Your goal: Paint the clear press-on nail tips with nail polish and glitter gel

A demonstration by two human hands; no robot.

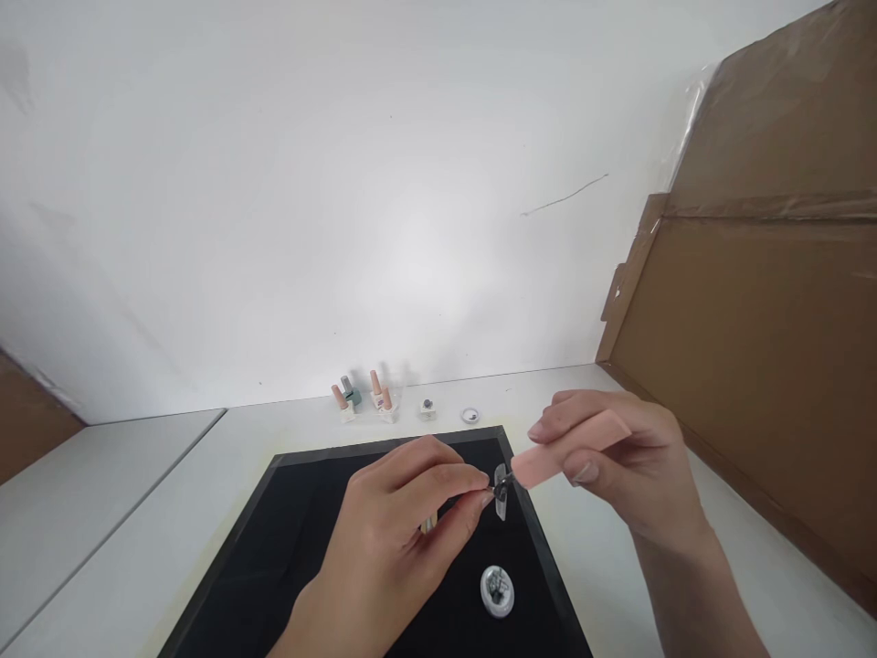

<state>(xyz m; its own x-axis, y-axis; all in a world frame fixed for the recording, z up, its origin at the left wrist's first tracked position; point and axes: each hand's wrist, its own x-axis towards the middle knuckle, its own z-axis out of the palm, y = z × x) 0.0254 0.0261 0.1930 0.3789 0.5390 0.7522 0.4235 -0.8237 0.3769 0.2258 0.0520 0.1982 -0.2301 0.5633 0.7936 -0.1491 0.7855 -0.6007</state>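
Head | left hand (401,516) pinches small dark-and-clear piece (501,508) | right hand (630,471) holds pink handle (544,461) | step: apparently brushing | next: steady pinch

Brush (548,462) and clear piece (501,504) above right edge of black mat (294,521)
Brush: pink handle, tilted. Piece: near-upright, dark middle.

The left hand (394,539) mostly hides a small pale-yellow object (429,524). The small dark thing (502,488) at the fingers (474,478) and the round white dish's (485,596) contents (497,585) are indistinct. The bottom edge crops the black rectangular mat (308,512).
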